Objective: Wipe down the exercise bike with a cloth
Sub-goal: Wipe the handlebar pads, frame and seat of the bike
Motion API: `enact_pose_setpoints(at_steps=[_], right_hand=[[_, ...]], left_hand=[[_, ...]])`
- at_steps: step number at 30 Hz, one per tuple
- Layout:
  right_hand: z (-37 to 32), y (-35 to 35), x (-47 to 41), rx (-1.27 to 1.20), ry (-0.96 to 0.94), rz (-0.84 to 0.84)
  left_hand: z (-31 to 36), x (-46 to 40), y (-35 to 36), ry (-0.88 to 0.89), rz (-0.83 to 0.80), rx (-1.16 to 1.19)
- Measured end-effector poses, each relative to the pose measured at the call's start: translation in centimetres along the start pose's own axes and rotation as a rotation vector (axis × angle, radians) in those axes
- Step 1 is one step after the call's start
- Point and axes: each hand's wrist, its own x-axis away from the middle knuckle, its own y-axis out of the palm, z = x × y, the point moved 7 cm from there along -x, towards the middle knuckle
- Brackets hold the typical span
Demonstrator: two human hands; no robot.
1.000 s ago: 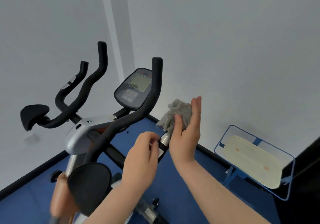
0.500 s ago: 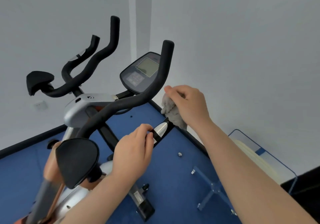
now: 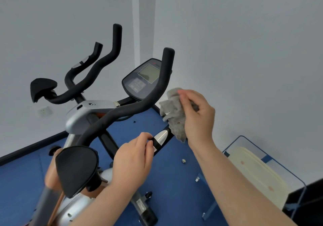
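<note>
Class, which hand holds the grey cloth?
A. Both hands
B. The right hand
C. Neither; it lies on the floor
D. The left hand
B: the right hand grips the cloth, while the left hand pinches the handlebar end.

Open gap between curved black foam handlebar [image 3: 139, 103] and grey wall [image 3: 244, 51]. Dark oval console [image 3: 141, 80] blocks behind bar. Blue-framed clear rack [image 3: 272, 157] crowds right floor side.
</note>
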Motion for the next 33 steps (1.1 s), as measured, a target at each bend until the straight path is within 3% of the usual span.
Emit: enact_pose_setpoints(at_steps=[3, 9, 14, 19, 23, 27, 30, 33], right_hand=[[-0.4, -2.2, 1.5, -0.011, -0.037, 0.189], [0.6, 0.4, 6.0, 0.062, -0.001, 0.085], [3.0, 3.2, 10.6, 0.036, 0.189, 0.131], [2.5, 2.3, 6.9, -0.02, 0.225, 0.21], [2.9, 3.5, 10.5, -0.013, 0.291, 0.202], [2.2, 3.3, 9.7, -0.019, 0.239, 0.209], [1.0, 3.2, 8.4, 0.171, 0.111, 0.194], [1.3, 3.6, 9.9, 0.365, -0.001, 0.101]], left_hand=[[-0.1, 0.0, 0.0, 0.003, -0.02, 0.004], [-0.2, -0.2, 0.0, -0.006, -0.021, 0.014], [-0.7, 0.0, 0.3, -0.029, -0.025, 0.098], [-0.5, -0.1, 0.5, -0.012, -0.087, 0.148], [-0.6, 0.0, 0.4, 0.013, -0.141, 0.189], [-0.5, -0.3, 0.3, 0.021, -0.214, 0.228], [-0.6, -0.5, -0.6, 0.05, -0.31, 0.225], [-0.8, -1.2, -3.6, 0.193, -0.234, 0.109]])
